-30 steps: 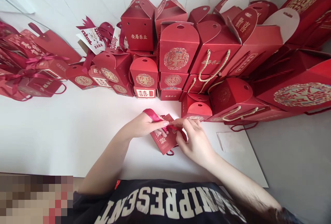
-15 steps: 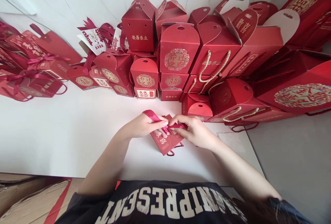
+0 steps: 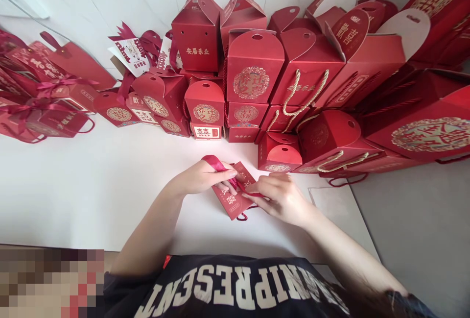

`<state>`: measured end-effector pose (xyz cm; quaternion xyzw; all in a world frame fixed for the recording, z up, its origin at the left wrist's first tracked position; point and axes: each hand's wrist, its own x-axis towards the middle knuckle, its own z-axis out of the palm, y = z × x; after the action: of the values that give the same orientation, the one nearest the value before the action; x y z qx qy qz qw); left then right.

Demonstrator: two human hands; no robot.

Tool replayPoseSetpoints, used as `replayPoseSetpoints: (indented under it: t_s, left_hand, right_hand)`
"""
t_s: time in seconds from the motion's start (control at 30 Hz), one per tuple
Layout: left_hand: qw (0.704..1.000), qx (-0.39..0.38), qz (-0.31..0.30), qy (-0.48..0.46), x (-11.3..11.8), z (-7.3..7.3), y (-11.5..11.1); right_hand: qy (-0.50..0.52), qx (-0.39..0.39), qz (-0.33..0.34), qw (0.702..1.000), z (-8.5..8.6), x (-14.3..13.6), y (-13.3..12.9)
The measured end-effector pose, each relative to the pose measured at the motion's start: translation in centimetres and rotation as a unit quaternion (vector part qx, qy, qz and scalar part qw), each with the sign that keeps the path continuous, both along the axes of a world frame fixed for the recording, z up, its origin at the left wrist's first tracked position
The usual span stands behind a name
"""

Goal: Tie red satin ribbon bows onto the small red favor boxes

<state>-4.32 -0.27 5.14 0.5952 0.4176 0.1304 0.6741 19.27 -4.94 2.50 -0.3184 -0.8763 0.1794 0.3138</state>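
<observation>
One ribbon (image 3: 215,163) in fingers (image 3: 266,188), 喜 box (image 3: 237,203), NIPRESENT shirt (image 3: 238,286)

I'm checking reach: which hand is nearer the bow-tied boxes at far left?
Left: the left hand is apart, right of the bow-tied boxes; the right hand is farther right.

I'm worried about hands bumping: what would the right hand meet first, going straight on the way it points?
Beyond the ribbon it holds, the right hand would probably meet the left hand; depth is unclear, so the small red box beneath could come first.
</observation>
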Motion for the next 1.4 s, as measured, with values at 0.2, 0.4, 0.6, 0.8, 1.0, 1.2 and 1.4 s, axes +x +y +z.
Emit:
replayPoseSetpoints:
  t_s: [0.2, 0.4, 0.6, 0.8, 1.0, 1.2, 1.4]
  left_hand:
    - [0.999, 0.030, -0.033, 0.002, 0.1, 0.2, 0.0]
    - [0.999, 0.009, -0.030, 0.015, 0.0, 0.1, 0.0]
    - [1.000, 0.001, -0.017, 0.020, 0.1, 0.2, -0.1]
    - [1.000, -0.001, -0.017, 0.011, 0.1, 0.3, -0.1]
    - [1.000, -0.022, 0.001, -0.011, 0.1, 0.1, -0.1]
    - [1.000, 0.013, -0.020, -0.005, 0.0, 0.3, 0.1]
    - [0.998, 0.035, -0.019, 0.040, 0.1, 0.3, 0.2]
  right_hand:
    - [0.075, -0.287, -0.036, 0.954, 1.2, -0.5, -0.5]
    - [0.079, -0.301, -0.098, 0.945, 1.2, -0.5, 1.2]
    - [0.035, -0.193, -0.093, 0.976, 1.5, -0.2, 2.3]
    - [-0.065, -0.046, -0.133, 0.988, 1.2, -0.3, 2.0]
    - [-0.122, 0.128, -0.035, 0.984, 2.3, 0.6, -0.1]
    - [-0.191, 0.196, 0.069, 0.959, 2.3, -0.4, -2.3]
    - [-0.249, 0.194, 0.069, 0.946, 2.4, -1.1, -3.0]
